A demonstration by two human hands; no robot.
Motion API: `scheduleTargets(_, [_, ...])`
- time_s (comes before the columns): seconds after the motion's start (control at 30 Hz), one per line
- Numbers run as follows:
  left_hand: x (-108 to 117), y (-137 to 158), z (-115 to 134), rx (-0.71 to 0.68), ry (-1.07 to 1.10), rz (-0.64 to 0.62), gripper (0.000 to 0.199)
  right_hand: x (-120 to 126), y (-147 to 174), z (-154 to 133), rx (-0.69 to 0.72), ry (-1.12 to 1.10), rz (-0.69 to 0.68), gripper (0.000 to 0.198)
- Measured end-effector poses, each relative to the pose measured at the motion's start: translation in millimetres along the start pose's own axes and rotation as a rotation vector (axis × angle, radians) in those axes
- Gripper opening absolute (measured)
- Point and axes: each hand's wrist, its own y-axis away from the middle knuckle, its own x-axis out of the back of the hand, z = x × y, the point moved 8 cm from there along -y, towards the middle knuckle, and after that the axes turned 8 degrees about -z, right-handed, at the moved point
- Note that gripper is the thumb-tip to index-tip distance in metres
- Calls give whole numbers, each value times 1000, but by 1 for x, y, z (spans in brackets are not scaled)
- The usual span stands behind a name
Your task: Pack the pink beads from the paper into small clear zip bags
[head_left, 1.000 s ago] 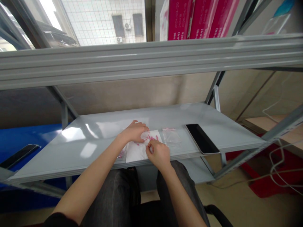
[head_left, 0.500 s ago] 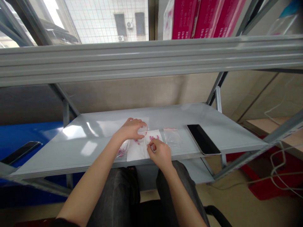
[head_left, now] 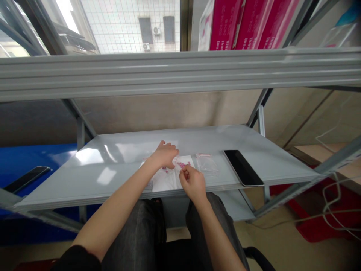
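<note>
A white sheet of paper (head_left: 163, 183) lies at the front edge of the grey shelf, with several small pink beads (head_left: 183, 164) on it. My left hand (head_left: 165, 154) hovers over the paper's far left part, fingers bent towards the beads; what is in them is too small to tell. Just to its right, my right hand (head_left: 194, 182) has thumb and forefinger pinched together at the near side of the beads. Anything in that pinch is too small to make out. A clear zip bag (head_left: 207, 164) lies flat to the right of the paper.
A black tablet (head_left: 243, 167) rests on the shelf (head_left: 70, 180) at the right. A phone (head_left: 28, 178) lies on a blue surface at far left. A thick grey beam (head_left: 180, 73) crosses above the hands, with pink boxes (head_left: 225, 26) behind it.
My left hand has moved right, closer to my right hand and over the beads. A thin reddish loop seen by its fingers earlier no longer shows clearly. My right hand remains pinched.
</note>
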Motion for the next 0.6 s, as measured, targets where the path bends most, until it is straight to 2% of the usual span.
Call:
scheduleTargets(0.2, [8,-1,0,11,24,43,38,-1,-3,-1,31,-2,22,14])
scheduleTargets(0.27, [16,10,-7,43,59,102,39,3,-1,-3,42,-20,42,15])
scheduleTargets(0.33, [24,30,-12,94,94,184,41,15,7,-9,58,-60,133,17])
scheduleTargets(0.43, [29,73,-8,209,185,393,43,44,34,-24,128,-235,389,14])
scheduleTargets(0.47, [32,93,-5,251,308,575,42,50,42,-28,153,-321,434,9])
scheduleTargets(0.5, [29,111,3,248,414,709,43,52,49,-31,158,-419,451,6])
scheduleTargets(0.53, [21,122,15,226,496,780,43,51,52,-34,148,-510,419,13])
scheduleTargets(0.6, [2,136,38,217,610,851,44,39,53,-38,104,-647,276,37])
